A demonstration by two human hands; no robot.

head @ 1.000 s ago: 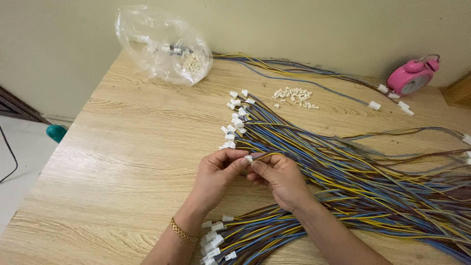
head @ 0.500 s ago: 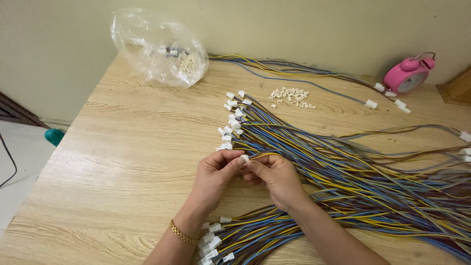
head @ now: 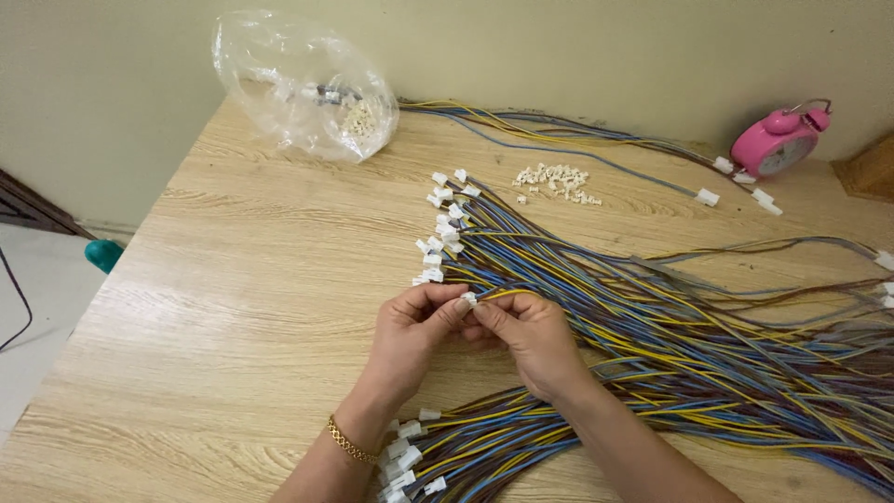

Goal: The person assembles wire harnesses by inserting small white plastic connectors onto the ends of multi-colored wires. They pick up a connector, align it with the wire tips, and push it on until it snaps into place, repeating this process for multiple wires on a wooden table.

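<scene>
While both hands are meeting over the table's middle, a small white connector (head: pixel 468 299) is being pinched between them.
Left hand (head: pixel 414 328) and right hand (head: pixel 523 335), fingertips together, are clamping the connector and its yellow wire (head: pixel 503 293), held much as half a second earlier, so the fitting is continuing. Finished wire bundles (head: pixel 596 307) are fanning toward the right edge; loose connectors (head: pixel 557 181) and a clear bag (head: pixel 303 88) are lying near the far edge, a pink alarm clock (head: pixel 780 142) at the far right corner.
</scene>
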